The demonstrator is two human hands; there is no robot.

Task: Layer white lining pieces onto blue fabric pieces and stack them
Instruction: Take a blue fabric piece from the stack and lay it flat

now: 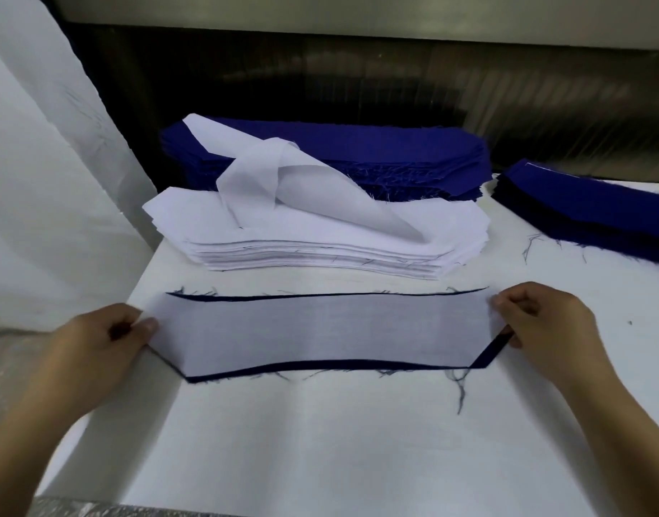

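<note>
A white lining piece (328, 332) lies flat on a blue fabric piece (488, 358), whose dark edge shows along the front, back and right end. My left hand (96, 352) pinches the left end of the pair. My right hand (548, 326) pinches the right end, thumb beside the exposed blue corner. Behind them sits a stack of white lining pieces (320, 251), its top sheet curled up. A stack of blue fabric pieces (376, 151) stands further back.
A second blue stack (596, 210) with a white edge peeking out lies at the right on the white table (320, 442). Loose blue threads are scattered around. A white sheet (40, 162) hangs at the left. A dark wall runs behind.
</note>
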